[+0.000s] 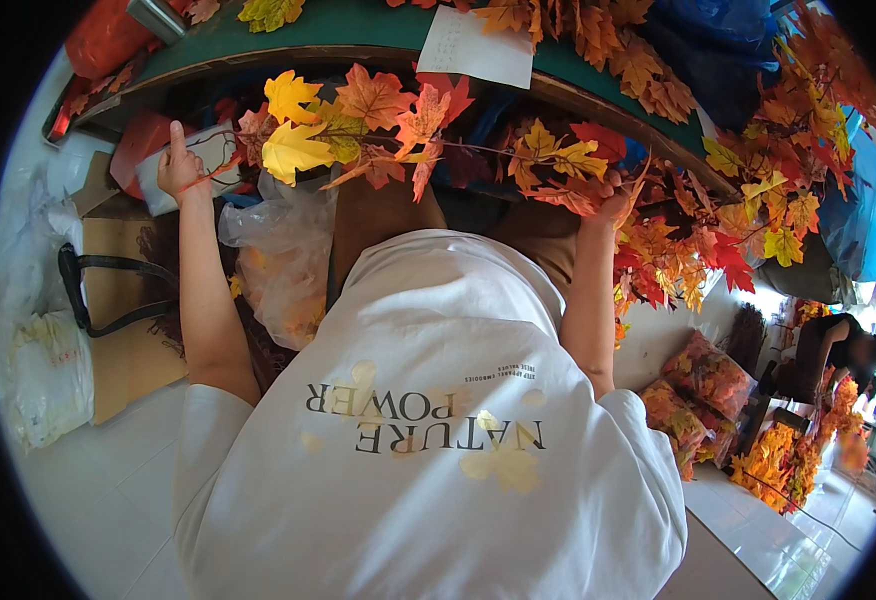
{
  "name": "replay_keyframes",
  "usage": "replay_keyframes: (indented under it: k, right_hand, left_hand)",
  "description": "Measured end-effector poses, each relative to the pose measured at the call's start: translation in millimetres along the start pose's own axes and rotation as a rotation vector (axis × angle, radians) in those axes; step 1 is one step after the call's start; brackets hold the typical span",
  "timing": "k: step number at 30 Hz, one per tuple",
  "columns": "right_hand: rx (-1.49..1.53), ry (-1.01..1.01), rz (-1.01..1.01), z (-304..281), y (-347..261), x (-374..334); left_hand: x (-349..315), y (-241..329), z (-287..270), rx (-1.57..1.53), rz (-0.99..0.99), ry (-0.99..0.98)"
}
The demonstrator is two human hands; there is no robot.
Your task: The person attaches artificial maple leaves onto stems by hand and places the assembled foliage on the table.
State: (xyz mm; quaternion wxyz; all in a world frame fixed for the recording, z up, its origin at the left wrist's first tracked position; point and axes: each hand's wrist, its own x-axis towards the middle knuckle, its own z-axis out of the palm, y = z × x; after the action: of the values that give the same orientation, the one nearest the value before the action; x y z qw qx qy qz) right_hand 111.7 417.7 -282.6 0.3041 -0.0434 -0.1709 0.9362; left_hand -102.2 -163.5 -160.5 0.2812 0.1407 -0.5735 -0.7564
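Garland of autumn leaves [373,97] spans the near side of the counter [343,25], seemingly held out straight so its leaves sit apart: the left hand [181,172], forefinger raised, appears to pinch one end; the right hand [613,203] grips it farther along.

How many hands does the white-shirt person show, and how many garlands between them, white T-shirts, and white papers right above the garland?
Left hand and right hand: 2
Autumn-leaf garland: 1
White T-shirt: 1
White paper sheet: 1
Total: 5
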Motion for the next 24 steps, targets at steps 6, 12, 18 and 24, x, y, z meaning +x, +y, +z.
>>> replay_keyframes:
  k: [6, 12, 18, 24]
  right_hand:
    - [0.041, -0.008, 0.041, -5, -1, 3]
    - [0.051, 0.090, 0.035, -3, -3, -2]
    - [0.019, 0.143, 0.022, -3, -2, 1]
    - [0.009, 0.041, 0.065, -14, -5, 6]
  left_hand:
    - [-7, 5, 2, 0.003, -0.018, 0.013]
    - [-9, 7, 4, 0.010, -0.021, 0.010]
    - [-7, 10, 4, 0.037, -0.036, 0.008]
    - [-11, 12, 4, 0.004, -0.057, 0.001]
